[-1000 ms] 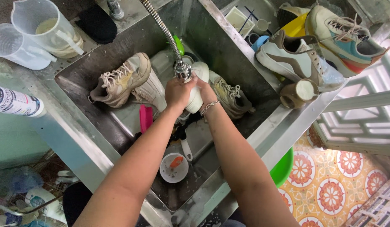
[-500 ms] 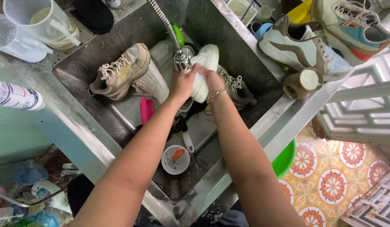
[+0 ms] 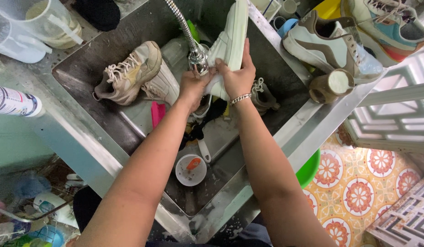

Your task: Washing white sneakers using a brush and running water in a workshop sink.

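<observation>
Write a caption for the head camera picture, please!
Two hands hold a white sneaker under the faucet over a steel sink.

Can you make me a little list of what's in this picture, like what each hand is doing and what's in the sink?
Place: metal sink
Left hand: at the spray head on the hose, touching the white shoe
Right hand: gripping the white shoe, sole turned outward
Wrist: silver bracelet
Also in sink: beige sneakers, pink brush, small round tub
On the ledge: brown-and-white sneaker, colourful sneaker
Top left: clear jugs
Floor: flower-pattern tiles
</observation>
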